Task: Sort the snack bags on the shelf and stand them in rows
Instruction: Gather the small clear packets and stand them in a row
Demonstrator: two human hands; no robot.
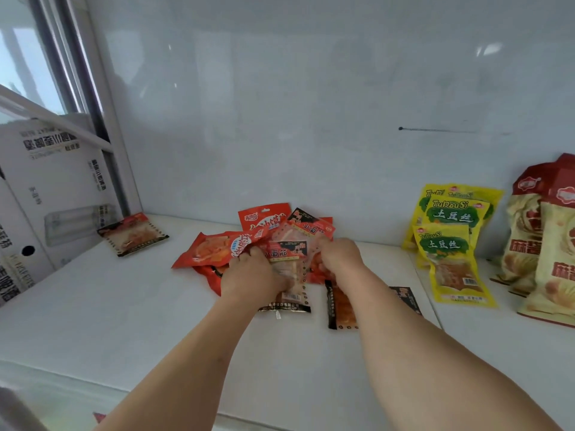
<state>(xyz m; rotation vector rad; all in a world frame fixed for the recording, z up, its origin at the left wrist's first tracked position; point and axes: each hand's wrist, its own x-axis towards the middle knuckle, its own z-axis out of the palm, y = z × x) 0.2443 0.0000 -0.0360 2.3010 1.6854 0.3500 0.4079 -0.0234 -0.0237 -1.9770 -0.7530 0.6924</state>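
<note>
Shelf (pixel 93 321): white, flat, with a white back wall.

Nearest items: two dark packets lying flat, one (pixel 340 309) under the right forearm, another (pixel 407 298) just beyond it.

Left hand (pixel 252 275): fingers curled down onto a clear packet with a black label (pixel 287 262), gripping it.

Right hand (pixel 340 259): fingers curled into the pile's right side, holding packets; which one, cannot tell.

Pile (pixel 264 244), shelf centre: red bags and clear packets overlapping, lying flat. One red bag (pixel 217 248) juts left; another (pixel 263 219) stands at the back.

Right: yellow bags (pixel 448 241) leaning in an overlapping row; beige bags with red tops (pixel 541 237) at the edge.

Left, far: single dark packet (pixel 132 234) lying beside a carton (pixel 46 188).
</note>
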